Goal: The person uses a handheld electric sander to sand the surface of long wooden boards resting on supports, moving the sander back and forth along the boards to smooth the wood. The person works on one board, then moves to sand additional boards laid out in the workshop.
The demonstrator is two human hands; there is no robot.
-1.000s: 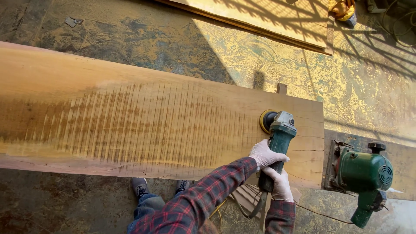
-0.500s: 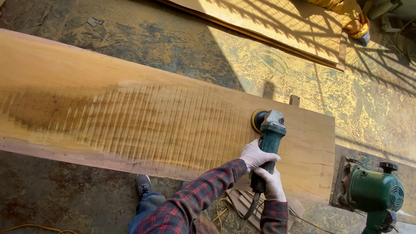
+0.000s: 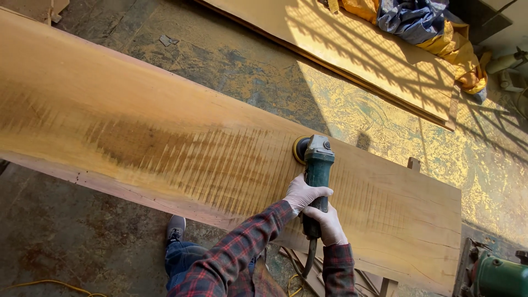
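Grinder (image 3: 316, 165): long axis across plank (image 3: 137, 104), disc toward far edge.
Left hand (image 3: 302, 193): gripping body, nearer disc.
Right hand (image 3: 329, 223): gripping handle, near edge.

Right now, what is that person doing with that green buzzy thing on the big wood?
A person in a red plaid shirt holds a green angle grinder with both gloved hands. The left hand grips the middle of its body and the right hand grips lower down, near the cord. Its round yellow disc sits against a long wooden plank, which shows a band of darker ridged marks. Another green power tool rests at the plank's right end.
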